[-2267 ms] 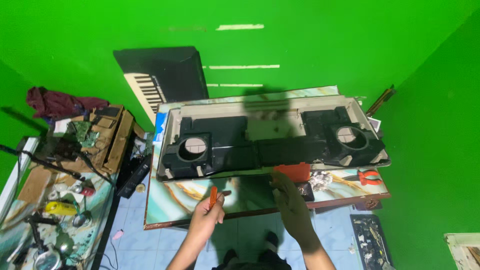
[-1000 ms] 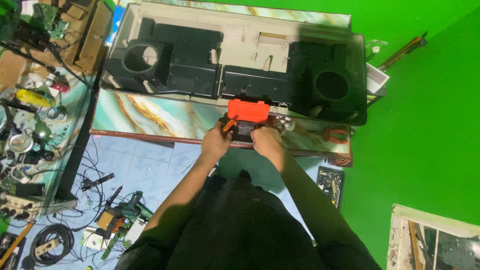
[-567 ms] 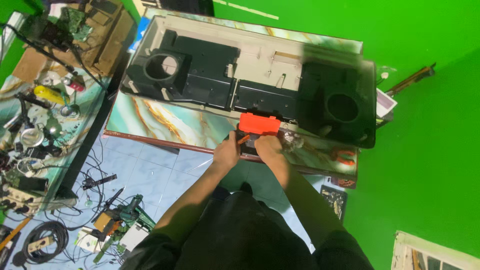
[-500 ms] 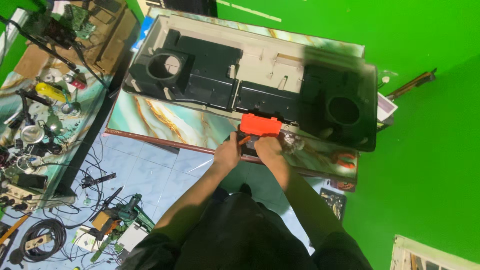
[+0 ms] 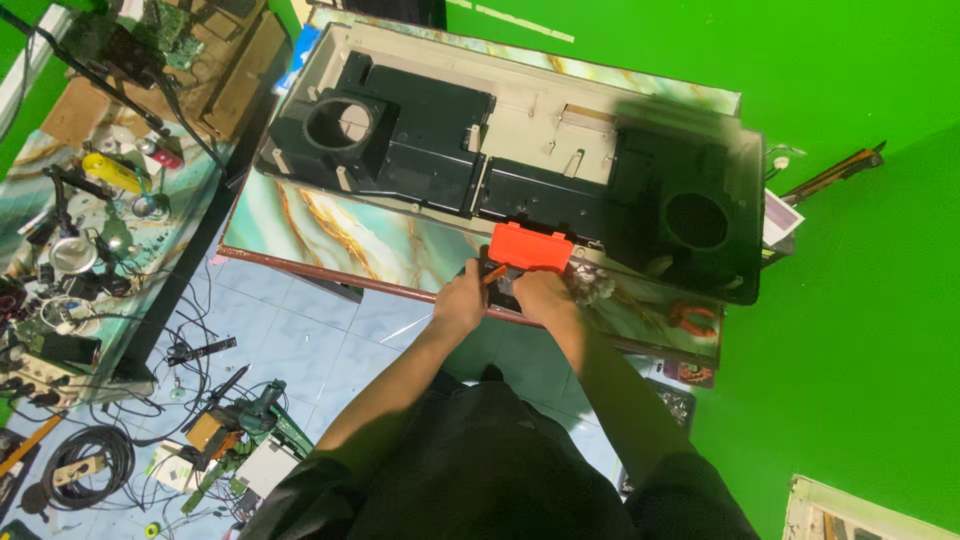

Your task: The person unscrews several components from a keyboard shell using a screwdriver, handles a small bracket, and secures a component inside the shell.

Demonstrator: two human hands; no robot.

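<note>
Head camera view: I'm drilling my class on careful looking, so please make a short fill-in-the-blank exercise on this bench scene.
1. Both hands, left hand and right hand, meet at a small case whose lid is coloured ____.
2. The long black panel behind the case has ____ round holes.
3. The marble-patterned table stands against a wall coloured ____.

Missing words: orange-red; two; green

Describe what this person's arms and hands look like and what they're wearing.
Both forearms are bare, with no sleeves reaching them. The left hand and right hand wear no gloves, and no watch, ring or strap can be made out. A dark, black-looking garment covers the body below.
</note>
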